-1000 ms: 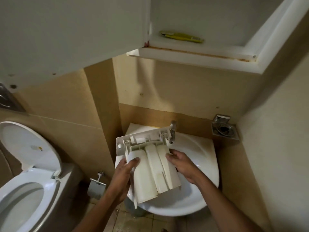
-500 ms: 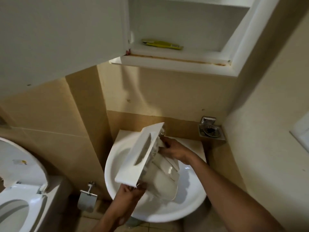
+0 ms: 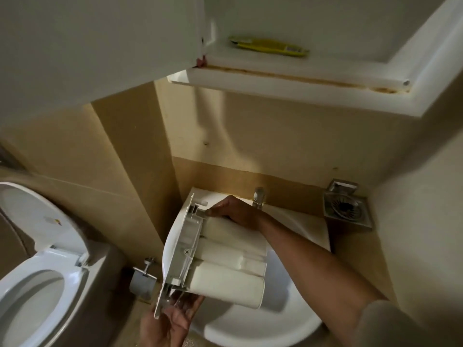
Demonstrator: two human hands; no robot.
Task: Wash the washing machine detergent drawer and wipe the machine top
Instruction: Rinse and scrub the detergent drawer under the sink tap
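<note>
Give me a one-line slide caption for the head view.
Left hand and right hand hold the detergent drawer over the washbasin, toilet alongside.

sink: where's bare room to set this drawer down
Bare: the sink bowl between drawer and front rim, and the ledge right of the tap. Crowded: the left rim, where left hand and right hand hold the drawer.
</note>
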